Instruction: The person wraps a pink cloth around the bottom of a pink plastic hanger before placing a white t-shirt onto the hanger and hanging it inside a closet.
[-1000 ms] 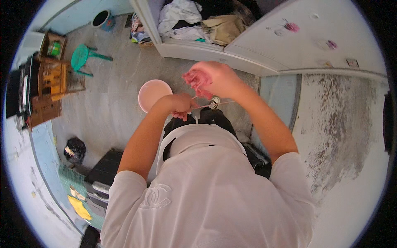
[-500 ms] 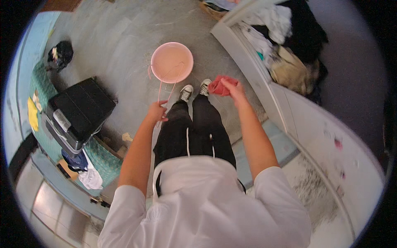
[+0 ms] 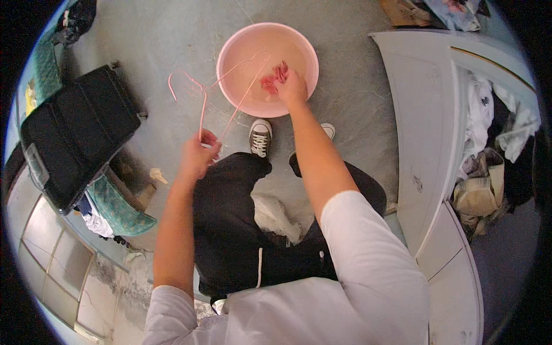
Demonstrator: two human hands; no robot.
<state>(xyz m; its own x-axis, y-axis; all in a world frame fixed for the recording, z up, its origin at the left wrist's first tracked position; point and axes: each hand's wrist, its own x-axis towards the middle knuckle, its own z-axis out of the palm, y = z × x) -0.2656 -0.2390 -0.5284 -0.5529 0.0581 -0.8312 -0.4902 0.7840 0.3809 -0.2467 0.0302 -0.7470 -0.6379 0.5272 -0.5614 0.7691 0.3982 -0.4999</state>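
My left hand (image 3: 201, 152) is closed around a thin pink clothes hanger (image 3: 202, 109), whose hook points up and left while its far end reaches across the basin's rim. Over the pink basin (image 3: 221, 72), my right hand (image 3: 292, 90) grips a crumpled red cloth (image 3: 275, 79). Cloudy water appears to fill the basin, and the cloth is at or just above its surface. My fingertips on the right are partly hidden by the cloth. The basin stands on the floor just beyond my shoes.
A black suitcase (image 3: 77, 135) stands at the left by a green patterned cover (image 3: 118, 210). To the right is a white cabinet (image 3: 422, 138) with an open compartment of heaped clothes (image 3: 480, 184). A dark bag (image 3: 75, 20) lies far left. My sneaker (image 3: 260, 138) is close to the basin.
I have lowered myself, knees bent, nearer the basin. My right hand has brought the red cloth from beside the right shoe into the basin. The hanger stays in my left hand.
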